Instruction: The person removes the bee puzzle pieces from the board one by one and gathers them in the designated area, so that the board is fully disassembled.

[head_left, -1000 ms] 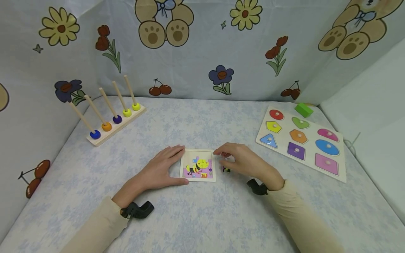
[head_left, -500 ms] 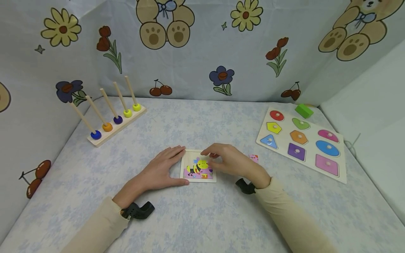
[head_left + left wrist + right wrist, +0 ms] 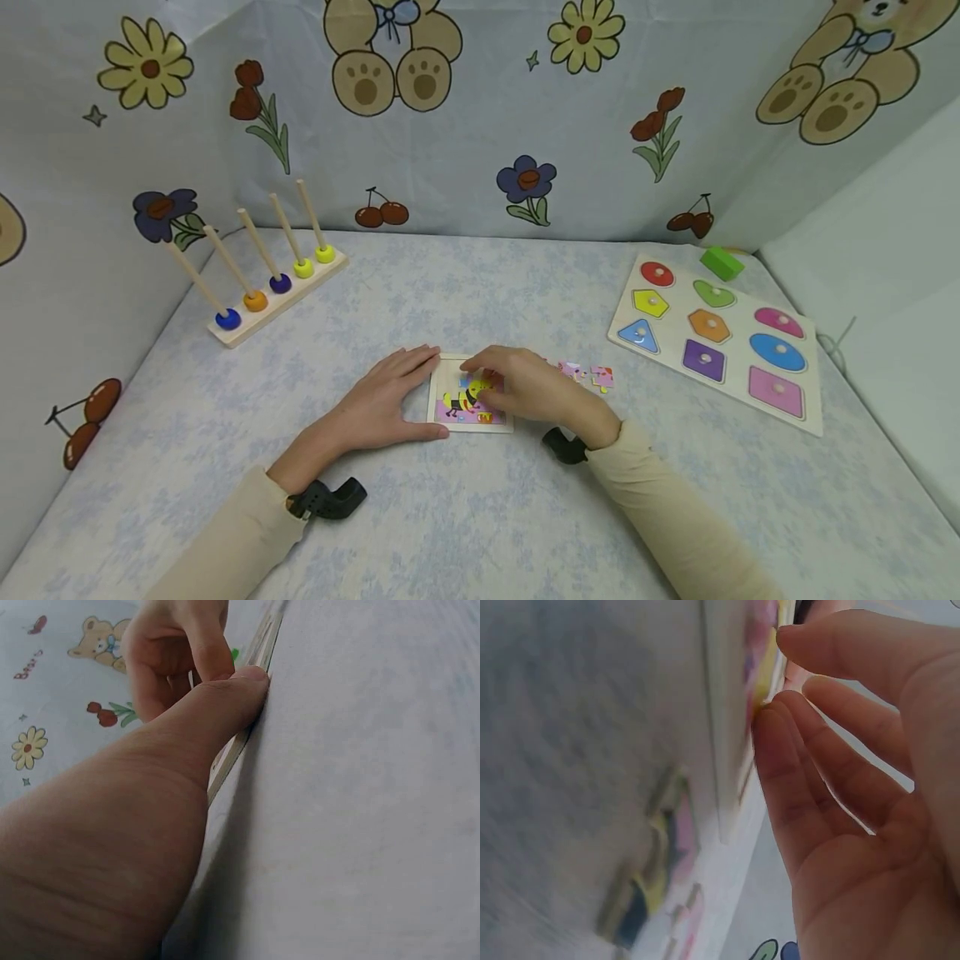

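A small wooden jigsaw puzzle tray point(image 3: 471, 428) with a yellow-and-black bee picture lies flat on the table. My left hand point(image 3: 378, 398) holds its left side, fingertips at the far left corner and thumb along the near edge, as the left wrist view also shows. Over the right part of the tray is my right hand point(image 3: 528, 385), its thumb and fingers bent toward the picture. In the right wrist view, a gap shows between thumb and fingertips, close to the yellow picture. Loose puzzle pieces point(image 3: 602, 377) lie to the right, partly behind the right hand.
At the back left stands a wooden peg rack point(image 3: 277, 304) with coloured beads on its pegs. A shape-knob board point(image 3: 671, 337) lies at the right, with a green block point(image 3: 722, 263) at its far edge. A patterned cloth point(image 3: 450, 167) hangs behind the table.
My right hand has moved left from beside the tray to above it. Loose pieces at the right have come into sight behind it. The left hand and tray stay in place.
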The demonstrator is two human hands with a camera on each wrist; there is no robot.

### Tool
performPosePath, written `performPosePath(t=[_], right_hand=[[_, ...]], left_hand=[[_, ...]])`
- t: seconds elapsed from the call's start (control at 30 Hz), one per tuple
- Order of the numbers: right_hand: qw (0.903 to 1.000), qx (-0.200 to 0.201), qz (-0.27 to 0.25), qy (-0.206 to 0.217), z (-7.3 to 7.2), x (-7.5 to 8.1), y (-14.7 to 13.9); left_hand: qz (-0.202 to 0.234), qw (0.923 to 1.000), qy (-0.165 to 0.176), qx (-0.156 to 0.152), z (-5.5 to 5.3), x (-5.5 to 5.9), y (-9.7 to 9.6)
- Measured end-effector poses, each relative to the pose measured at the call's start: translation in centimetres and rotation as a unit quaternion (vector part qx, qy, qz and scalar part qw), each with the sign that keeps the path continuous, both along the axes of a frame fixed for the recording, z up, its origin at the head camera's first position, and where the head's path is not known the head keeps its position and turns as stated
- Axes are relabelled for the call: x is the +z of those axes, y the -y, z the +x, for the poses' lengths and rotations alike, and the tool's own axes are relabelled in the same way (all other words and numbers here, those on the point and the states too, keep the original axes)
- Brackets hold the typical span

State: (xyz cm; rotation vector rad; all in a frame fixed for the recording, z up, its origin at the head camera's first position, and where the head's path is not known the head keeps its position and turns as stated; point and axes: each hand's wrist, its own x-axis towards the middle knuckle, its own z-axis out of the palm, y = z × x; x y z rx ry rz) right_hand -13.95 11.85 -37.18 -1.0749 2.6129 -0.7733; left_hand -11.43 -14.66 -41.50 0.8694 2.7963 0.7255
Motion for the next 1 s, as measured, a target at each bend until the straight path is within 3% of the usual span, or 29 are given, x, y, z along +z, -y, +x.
performPosePath(t=[0.33, 1.0], right_hand=[[0.9999, -0.004, 0.010, 0.008, 0.08, -0.61, 0.17], [0.9998, -0.003, 0.010, -0.019, 0.50, -0.88, 0.24]], left_hand=[[0.004, 1.0000, 0.002, -0.001, 0.01, 0.11, 0.03], [0.002, 1.0000, -0.002, -0.005, -0.02, 0.17, 0.08]])
